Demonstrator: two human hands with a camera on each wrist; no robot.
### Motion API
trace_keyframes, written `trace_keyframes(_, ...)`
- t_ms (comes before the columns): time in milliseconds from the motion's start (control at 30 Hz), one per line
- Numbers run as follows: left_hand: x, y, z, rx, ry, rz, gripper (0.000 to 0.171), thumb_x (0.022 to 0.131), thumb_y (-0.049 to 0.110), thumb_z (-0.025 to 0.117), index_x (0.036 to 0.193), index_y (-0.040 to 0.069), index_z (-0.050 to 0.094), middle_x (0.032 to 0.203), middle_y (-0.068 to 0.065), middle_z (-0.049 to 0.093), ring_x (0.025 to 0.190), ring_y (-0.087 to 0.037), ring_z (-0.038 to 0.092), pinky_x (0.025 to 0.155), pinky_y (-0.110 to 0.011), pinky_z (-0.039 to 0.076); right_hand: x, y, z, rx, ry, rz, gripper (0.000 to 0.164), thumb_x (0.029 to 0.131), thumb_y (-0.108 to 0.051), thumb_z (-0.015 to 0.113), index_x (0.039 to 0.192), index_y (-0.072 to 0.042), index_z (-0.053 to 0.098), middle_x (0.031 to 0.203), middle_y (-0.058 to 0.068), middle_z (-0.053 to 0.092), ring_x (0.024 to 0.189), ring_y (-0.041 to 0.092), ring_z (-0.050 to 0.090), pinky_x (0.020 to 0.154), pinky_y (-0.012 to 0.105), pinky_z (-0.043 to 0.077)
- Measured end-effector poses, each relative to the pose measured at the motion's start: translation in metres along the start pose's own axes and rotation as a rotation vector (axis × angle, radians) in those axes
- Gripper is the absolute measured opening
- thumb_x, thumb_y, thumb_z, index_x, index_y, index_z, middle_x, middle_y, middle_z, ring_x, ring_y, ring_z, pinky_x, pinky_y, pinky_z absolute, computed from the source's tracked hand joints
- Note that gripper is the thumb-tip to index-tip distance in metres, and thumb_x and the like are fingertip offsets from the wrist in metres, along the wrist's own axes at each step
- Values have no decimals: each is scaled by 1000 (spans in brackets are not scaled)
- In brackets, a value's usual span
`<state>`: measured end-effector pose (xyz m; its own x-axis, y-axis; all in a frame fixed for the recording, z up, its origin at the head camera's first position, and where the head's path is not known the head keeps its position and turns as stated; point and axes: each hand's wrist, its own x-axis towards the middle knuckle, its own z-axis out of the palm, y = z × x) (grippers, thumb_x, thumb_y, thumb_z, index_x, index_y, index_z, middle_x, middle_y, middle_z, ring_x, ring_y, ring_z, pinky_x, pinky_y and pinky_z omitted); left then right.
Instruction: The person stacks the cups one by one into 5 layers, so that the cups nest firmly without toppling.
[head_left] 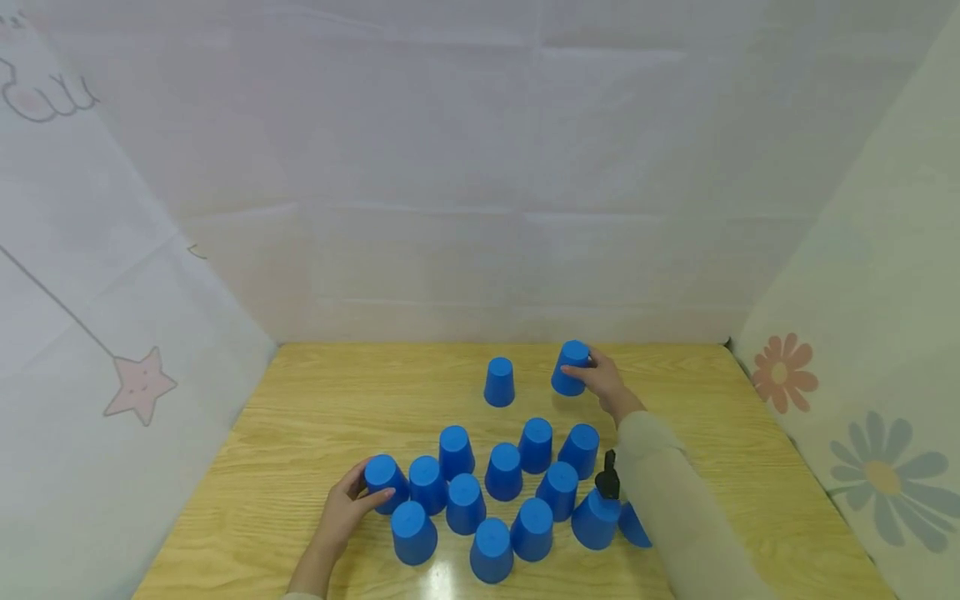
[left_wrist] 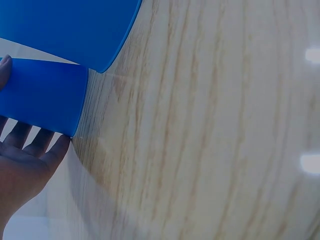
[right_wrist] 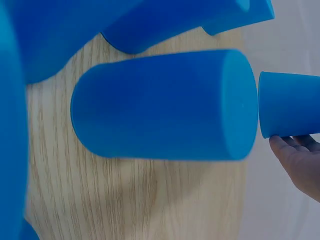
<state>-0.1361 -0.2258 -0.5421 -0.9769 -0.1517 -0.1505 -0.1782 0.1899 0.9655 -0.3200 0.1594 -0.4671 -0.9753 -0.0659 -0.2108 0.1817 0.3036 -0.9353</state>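
My left hand grips an upside-down blue cup at the left end of the cluster, thumb in front and fingers behind. In the left wrist view that cup stands near another blue cup. Toward the back right of the table, my right hand holds a second inverted blue cup by its side, slightly tilted. From the right wrist, this held cup appears beyond a nearer cup, against the white cloth. To its left stands a lone blue cup.
Several more upside-down blue cups stand close together across the front of the wooden table. A black wrist strap piece overlaps the cups at the right, and the right sleeve partly hides one. White cloth surrounds the table's back and sides.
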Motion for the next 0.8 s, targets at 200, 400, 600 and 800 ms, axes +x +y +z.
trace_keyframes(200,-2,0,1,-17,-1,11,61,71,21,71,124,8,44,124,-16,43,116,-32,35,93,-47,30,7,3,15,42,-8,28,68,78,-19,64,135,-8,27,134,21,26,121,38,23,93,48,28)
trace_keyframes(400,-5,-2,0,-42,4,8,62,71,17,71,125,8,43,124,-16,43,116,-32,36,93,-47,30,8,4,27,45,-8,58,69,78,-19,64,135,-7,26,133,21,28,120,37,26,93,47,30)
trace_keyframes(600,-7,0,0,-41,7,11,64,69,19,72,125,8,43,125,-17,42,115,-33,36,92,-47,31,11,9,34,71,24,86,69,78,-15,65,134,-6,27,132,20,30,119,37,29,92,46,32)
trace_keyframes(800,-9,0,-1,-54,20,18,63,69,18,72,125,7,43,124,-17,43,115,-33,37,92,-47,31,12,8,44,75,28,97,69,78,-11,64,134,-4,25,134,21,27,119,38,28,91,48,32)
